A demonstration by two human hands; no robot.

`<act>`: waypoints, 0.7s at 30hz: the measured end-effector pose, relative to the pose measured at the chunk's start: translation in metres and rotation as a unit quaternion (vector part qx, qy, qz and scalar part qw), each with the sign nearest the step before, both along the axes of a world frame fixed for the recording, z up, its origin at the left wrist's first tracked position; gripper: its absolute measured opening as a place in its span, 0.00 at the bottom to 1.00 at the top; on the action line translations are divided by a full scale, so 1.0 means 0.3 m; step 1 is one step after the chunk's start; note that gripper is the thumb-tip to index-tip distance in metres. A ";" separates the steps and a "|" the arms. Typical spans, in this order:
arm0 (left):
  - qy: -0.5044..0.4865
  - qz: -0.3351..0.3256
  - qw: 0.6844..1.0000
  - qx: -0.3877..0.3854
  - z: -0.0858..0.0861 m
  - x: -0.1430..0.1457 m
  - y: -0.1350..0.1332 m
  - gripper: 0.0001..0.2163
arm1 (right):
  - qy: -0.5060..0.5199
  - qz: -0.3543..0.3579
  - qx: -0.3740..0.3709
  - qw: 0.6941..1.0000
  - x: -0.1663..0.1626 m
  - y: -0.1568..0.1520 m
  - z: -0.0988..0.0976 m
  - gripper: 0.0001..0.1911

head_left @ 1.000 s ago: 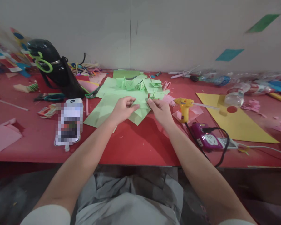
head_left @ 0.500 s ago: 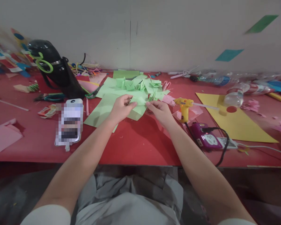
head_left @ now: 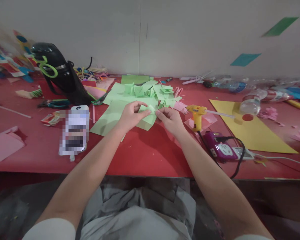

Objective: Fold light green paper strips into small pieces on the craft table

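Note:
A small piece of light green paper (head_left: 151, 108) is held between my two hands, over larger green sheets (head_left: 110, 115) on the red table. My left hand (head_left: 132, 114) pinches its left side, thumb on top. At its right edge, the thumb and fingers of my right hand (head_left: 168, 117) are closed on the same piece. Just beyond the hands lie several folded green paper pieces (head_left: 147, 89). How the held paper is folded is too small to make out.
Right of my hands stand a yellow glue gun (head_left: 197, 116) and a purple power socket (head_left: 220, 146) with cables. Further right are a yellow sheet (head_left: 260, 136) and plastic bottles (head_left: 250, 103). On the left are a phone (head_left: 75, 130), pliers (head_left: 55, 103) and a black bottle (head_left: 62, 75).
My left thumb has shifted slightly right over the green paper, and the held piece now looks smaller and more folded. My right hand stays nearly in place.

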State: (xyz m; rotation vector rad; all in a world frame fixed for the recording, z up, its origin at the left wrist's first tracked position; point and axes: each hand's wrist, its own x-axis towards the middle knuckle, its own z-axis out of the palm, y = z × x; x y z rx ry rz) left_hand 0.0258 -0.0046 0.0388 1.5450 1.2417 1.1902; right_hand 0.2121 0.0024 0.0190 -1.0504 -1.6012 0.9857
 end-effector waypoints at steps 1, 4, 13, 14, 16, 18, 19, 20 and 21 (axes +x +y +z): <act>-0.010 0.003 1.000 -0.007 -0.001 -0.002 0.002 0.15 | -0.002 -0.007 0.008 1.000 0.000 0.001 -0.003 0.17; -0.026 0.029 0.999 -0.025 -0.004 -0.007 0.008 0.17 | -0.004 -0.026 0.019 0.999 0.000 0.002 -0.007 0.17; 0.015 0.028 0.999 0.005 -0.009 -0.009 0.015 0.18 | 0.040 0.002 -0.064 0.997 -0.016 -0.013 0.018 0.22; 0.013 0.019 1.000 0.005 -0.009 -0.006 0.014 0.18 | 0.033 0.006 -0.055 0.998 -0.016 -0.015 0.018 0.22; 0.007 0.006 1.000 0.002 -0.010 -0.001 0.010 0.18 | 0.015 0.001 -0.028 0.999 -0.016 -0.015 0.013 0.22; 0.001 0.000 1.000 -0.002 -0.011 0.003 0.008 0.18 | 0.014 -0.015 -0.014 1.000 -0.013 -0.012 0.006 0.22; -0.002 -0.002 1.000 -0.005 -0.012 0.004 0.007 0.17 | 0.020 -0.022 -0.013 0.999 -0.012 -0.009 0.002 0.22; -0.003 -0.003 1.000 -0.009 -0.013 0.004 0.007 0.17 | 0.025 -0.028 -0.016 0.999 -0.010 -0.007 -0.001 0.22; -0.003 -0.006 1.000 -0.014 -0.014 0.003 0.007 0.16 | 0.030 -0.032 -0.019 0.999 -0.008 -0.005 -0.004 0.23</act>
